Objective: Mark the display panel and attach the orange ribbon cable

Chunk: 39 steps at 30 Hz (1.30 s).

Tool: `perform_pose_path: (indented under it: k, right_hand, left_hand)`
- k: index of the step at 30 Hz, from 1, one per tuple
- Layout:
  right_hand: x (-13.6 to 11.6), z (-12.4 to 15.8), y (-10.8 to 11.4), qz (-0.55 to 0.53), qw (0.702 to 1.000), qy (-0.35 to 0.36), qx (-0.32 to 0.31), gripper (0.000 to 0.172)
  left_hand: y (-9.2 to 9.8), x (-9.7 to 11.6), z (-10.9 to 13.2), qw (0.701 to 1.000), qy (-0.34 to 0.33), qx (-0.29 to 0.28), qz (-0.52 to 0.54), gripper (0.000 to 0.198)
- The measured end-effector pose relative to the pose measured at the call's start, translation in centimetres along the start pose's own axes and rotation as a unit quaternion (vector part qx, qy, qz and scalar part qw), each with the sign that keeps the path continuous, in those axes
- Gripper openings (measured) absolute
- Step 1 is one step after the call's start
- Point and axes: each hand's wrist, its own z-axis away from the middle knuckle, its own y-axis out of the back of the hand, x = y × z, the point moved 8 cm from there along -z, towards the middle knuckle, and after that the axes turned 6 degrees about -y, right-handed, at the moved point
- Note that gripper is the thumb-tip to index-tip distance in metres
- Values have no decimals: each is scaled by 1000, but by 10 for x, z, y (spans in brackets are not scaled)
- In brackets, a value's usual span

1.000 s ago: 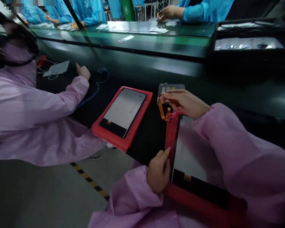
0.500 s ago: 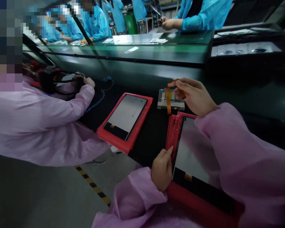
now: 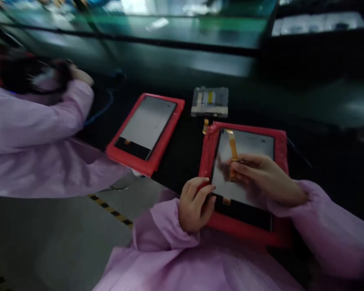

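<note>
A display panel (image 3: 248,149) lies in a red foam tray (image 3: 280,145) in front of me. My right hand (image 3: 263,178) hovers over the screen, fingers pinched on an orange flex cable (image 3: 232,147) that trails up across the glass. My left hand (image 3: 195,204) rests curled on the tray's near left corner, fingertips touching the panel's lower edge. A small grey circuit module (image 3: 210,102) sits just beyond the tray.
A second red tray with a panel (image 3: 147,127) lies to the left. A person in a pink sleeve (image 3: 33,121) works at far left beside a blue coiled cord (image 3: 101,111). A green conveyor (image 3: 182,28) runs behind. The floor (image 3: 63,242) shows below the table edge.
My right hand has come back from the grey module to over the screen, bringing the orange cable with it. My left hand shifted to the tray's lower left corner. The view is blurred by head motion.
</note>
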Motion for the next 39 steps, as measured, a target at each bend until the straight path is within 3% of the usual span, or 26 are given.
perform_pose_path:
  k: [4,9,12,21,27,32,39]
  right_hand:
    - [17,10,-6,-47,999,-19,5,30]
    - [18,27,-5,24,995,61,75,17]
    - [20,33,-8,36,993,81,78,15]
    - [27,36,-12,41,996,62,55,19]
    - [28,45,-16,158,981,77,81,10]
    - [22,49,-16,194,971,96,105,6]
    - [15,49,-20,177,977,103,69,4]
  left_hand:
    - [-9,14,8,998,-43,-37,7,25]
    - [-14,18,17,997,-71,-27,-25,21]
    - [-17,20,21,994,-86,-35,-53,21]
    - [-20,16,15,996,-16,-88,-28,18]
    - [-16,8,20,999,-21,-11,38,9]
    - [-19,6,22,999,-22,-6,39,10]
    - [-18,6,22,999,-27,1,28,10]
